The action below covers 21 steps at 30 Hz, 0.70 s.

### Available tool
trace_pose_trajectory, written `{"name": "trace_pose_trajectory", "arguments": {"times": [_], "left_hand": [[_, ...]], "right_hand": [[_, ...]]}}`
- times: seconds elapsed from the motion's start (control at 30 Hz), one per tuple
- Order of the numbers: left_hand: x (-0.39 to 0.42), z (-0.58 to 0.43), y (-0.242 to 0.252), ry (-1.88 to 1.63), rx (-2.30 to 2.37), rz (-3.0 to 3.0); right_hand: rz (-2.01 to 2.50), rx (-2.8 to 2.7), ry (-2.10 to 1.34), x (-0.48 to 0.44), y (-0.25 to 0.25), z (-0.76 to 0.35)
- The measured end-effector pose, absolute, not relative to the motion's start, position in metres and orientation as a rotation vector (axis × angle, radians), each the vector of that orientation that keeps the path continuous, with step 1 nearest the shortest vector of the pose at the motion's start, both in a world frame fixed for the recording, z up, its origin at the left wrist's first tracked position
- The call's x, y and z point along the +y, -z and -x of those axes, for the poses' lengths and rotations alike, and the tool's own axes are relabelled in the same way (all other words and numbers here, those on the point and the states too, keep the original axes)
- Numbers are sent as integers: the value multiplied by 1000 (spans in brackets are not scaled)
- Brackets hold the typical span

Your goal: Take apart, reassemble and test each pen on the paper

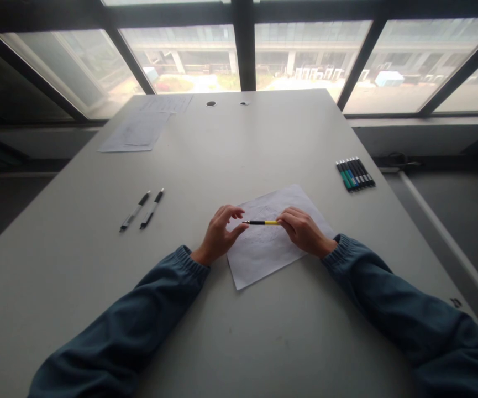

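Note:
My right hand is closed on the yellow end of a slim pen with a black grip section. The pen lies level above a sheet of paper, its tip toward the left. Beside that tip is my left hand, thumb and fingers apart; whether the thumb touches the tip I cannot tell. Faint scribbled lines mark the sheet, which sits at an angle under both hands. Part of the pen's yellow end is hidden inside my right fingers.
Left on the white table lie two black-and-clear pens. A row of several pens, some green or blue, lies by the right edge. More papers are at the far left, and windows stand behind the table.

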<state>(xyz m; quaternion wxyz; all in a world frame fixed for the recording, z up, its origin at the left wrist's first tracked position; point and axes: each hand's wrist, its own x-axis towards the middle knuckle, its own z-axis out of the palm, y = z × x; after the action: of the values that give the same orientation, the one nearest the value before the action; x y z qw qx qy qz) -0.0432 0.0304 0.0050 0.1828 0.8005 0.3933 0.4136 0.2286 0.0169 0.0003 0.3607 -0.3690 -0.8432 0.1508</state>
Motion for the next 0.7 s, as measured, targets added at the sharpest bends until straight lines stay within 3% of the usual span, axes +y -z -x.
{"name": "trace_pose_trajectory", "arguments": {"times": [0.23,0.7], "left_hand": [[30,44,-7,-1065,1078,-2298],[28,41,-9,-1209,1004,-2307]], "right_hand": [[943,-2198,-365,17,-2,-229],[961,-2192,-363,18,0,-230]]}}
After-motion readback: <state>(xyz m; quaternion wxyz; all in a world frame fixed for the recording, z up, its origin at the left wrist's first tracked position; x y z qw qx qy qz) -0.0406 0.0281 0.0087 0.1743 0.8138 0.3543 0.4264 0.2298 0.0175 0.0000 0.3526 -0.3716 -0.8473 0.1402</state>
